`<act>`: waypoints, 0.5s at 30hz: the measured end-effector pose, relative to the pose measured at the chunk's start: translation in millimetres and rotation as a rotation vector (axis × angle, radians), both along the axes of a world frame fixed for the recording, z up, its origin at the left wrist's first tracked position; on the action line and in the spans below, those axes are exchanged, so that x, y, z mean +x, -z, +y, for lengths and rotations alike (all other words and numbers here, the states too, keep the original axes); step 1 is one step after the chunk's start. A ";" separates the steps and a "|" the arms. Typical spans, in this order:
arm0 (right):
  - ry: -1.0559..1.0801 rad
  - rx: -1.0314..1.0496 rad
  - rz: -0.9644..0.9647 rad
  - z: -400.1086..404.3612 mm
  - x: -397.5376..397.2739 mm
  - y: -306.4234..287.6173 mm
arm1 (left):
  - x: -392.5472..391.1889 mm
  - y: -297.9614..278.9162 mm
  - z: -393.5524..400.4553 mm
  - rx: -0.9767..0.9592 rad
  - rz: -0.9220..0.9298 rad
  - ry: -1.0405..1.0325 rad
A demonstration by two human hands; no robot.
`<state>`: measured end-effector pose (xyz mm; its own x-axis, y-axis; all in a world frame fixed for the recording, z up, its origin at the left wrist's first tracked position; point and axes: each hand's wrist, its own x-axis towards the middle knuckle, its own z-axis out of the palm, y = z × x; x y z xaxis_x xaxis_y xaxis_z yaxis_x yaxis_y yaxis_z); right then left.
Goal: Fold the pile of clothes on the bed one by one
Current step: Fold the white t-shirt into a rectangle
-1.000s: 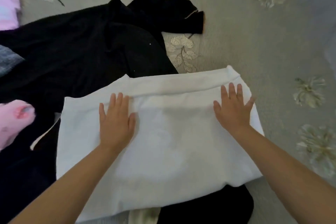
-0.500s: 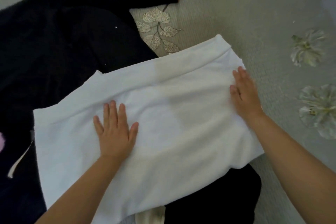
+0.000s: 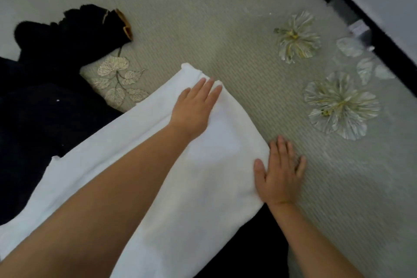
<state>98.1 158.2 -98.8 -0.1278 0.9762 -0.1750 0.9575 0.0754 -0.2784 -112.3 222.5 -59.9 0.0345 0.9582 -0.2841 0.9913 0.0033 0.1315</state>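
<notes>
Left hand (image 3: 194,108) flat on white garment (image 3: 203,178); right hand (image 3: 279,176) spread at its edge

You have one head-worn view, looking steeply down and forward, close over your hands (image 3: 237,142) and the bed (image 3: 225,18), its far edge upper right.

Dim, soft light; slight motion blur, perhaps wide-angle bending at edges.

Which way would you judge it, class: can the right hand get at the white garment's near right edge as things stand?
Probably yes. The right hand lies flat on the bedspread right beside the white garment, thumb at its edge, nothing between them.
</notes>
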 end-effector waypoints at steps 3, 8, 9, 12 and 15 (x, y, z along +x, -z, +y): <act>-0.025 0.010 -0.008 -0.7 4.8 4.6 | 9.4 2.5 37.9 -0.096 0.098 0.085; -0.024 0.045 -0.008 1.5 8.1 9.6 | 17.5 1.2 58.5 -0.261 0.203 0.107; -0.022 0.061 -0.007 1.3 8.8 10.6 | 18.8 -0.1 60.4 -0.257 0.219 0.104; -0.024 0.096 0.005 0.2 9.1 12.4 | 18.6 -2.3 60.9 -0.210 0.264 0.087; -0.030 0.162 0.046 -0.4 10.1 15.7 | 10.6 -5.3 49.4 -0.157 0.196 0.073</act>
<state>108.1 157.8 -114.5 -0.1616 0.9868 -0.0094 0.9407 0.1512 -0.3037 -101.7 271.9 -54.6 0.0317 0.8986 -0.4375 0.9961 -0.0644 -0.0599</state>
